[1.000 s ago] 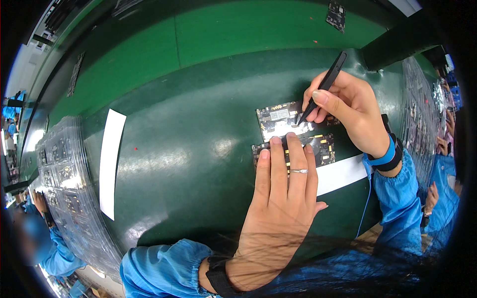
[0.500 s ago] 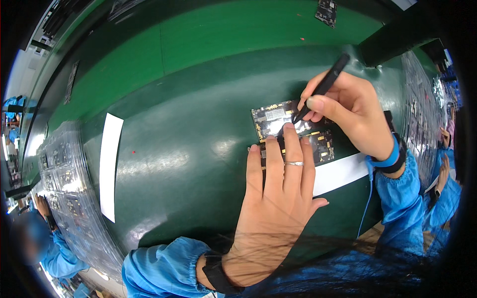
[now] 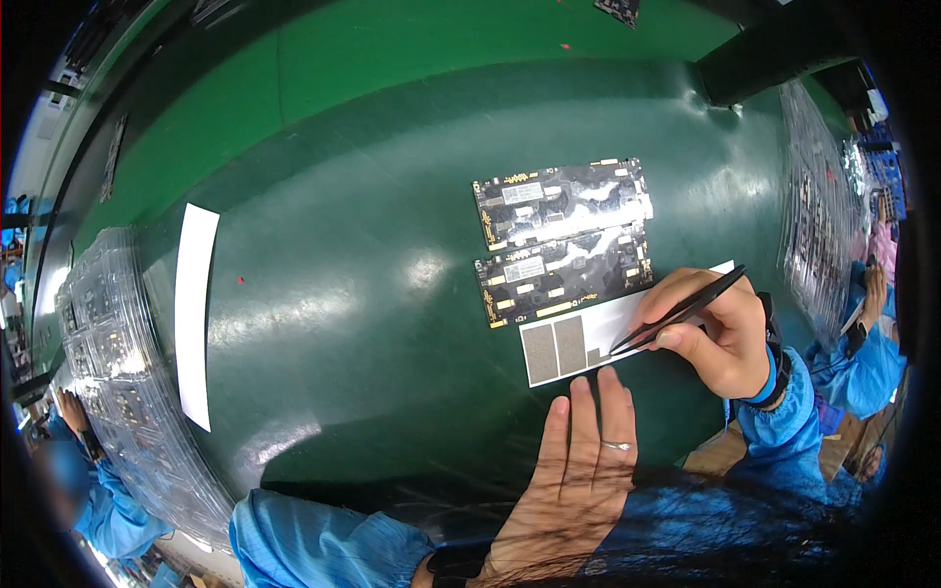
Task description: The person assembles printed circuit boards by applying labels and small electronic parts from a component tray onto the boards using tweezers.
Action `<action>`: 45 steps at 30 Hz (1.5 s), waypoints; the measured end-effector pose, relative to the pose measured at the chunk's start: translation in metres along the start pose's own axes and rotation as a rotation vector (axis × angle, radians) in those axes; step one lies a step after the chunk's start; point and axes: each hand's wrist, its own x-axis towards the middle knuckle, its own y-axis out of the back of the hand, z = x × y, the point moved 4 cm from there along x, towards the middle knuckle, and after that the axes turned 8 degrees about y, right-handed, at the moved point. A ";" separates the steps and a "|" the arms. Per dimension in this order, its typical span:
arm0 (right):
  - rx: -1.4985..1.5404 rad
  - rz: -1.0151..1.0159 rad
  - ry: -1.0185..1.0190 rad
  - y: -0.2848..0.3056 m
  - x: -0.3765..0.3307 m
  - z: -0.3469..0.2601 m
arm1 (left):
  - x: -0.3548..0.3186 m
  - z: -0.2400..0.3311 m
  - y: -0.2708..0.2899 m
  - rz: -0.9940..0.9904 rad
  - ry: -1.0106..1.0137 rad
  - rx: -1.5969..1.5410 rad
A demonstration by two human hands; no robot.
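Observation:
My right hand (image 3: 720, 333) grips black tweezers (image 3: 691, 306), their tips down at a small grey piece on a white backing strip (image 3: 613, 320). Two larger grey rectangular pads (image 3: 557, 348) lie side by side at the strip's left end. My left hand (image 3: 583, 461), with a ring on one finger, holds nothing. Its fingers stretch out with the tips at the strip's near edge. Just beyond the strip, two dark circuit boards (image 3: 564, 269) with gold contacts lie one behind the other on the green mat, the farther one (image 3: 564, 204) glossy with glare.
Another white strip (image 3: 196, 314) lies to the left. Stacks of clear trays with boards stand at the left (image 3: 113, 363) and right (image 3: 814, 216). A dark post (image 3: 774, 54) rises at the far right. Co-workers in blue sleeves (image 3: 867, 363) sit on both sides.
Both hands have come off the circuit boards and moved toward me to the strip. The boards and the strip's grey pads are now uncovered. The view has shifted slightly.

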 end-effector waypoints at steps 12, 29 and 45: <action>0.331 0.205 -0.114 0.015 0.000 -0.005 | 0.002 -0.001 0.008 0.009 0.059 -0.053; 0.259 0.160 -0.090 -0.037 0.089 -0.003 | 0.026 -0.038 0.016 0.019 0.183 0.011; 0.213 0.137 -0.126 -0.042 0.090 0.000 | 0.026 -0.039 0.015 0.047 0.245 0.074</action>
